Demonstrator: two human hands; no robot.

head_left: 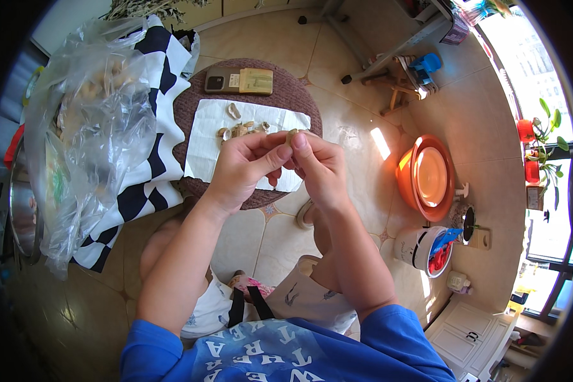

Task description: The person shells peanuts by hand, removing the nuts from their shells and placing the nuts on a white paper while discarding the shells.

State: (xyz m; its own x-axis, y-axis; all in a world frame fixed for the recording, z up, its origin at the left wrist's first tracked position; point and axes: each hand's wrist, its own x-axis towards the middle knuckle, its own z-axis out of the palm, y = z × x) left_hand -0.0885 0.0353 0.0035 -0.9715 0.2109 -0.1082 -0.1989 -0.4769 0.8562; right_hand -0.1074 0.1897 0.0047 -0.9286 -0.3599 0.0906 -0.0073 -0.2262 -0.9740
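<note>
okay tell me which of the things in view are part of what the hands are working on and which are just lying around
In use: the small pale nut pinched between left hand and right hand; shell pieces on the white paper sheet; round brown stool.

Lying about: phone, clear plastic bag, orange basins, white bucket.

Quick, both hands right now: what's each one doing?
Left hand: closed, pinching the small nut.
Right hand: closed, pinching the same nut.

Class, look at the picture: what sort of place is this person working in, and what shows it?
Probably a home, perhaps a kitchen or balcony corner: tiled floor, stacked orange basins, potted plant by a sunny window.
</note>
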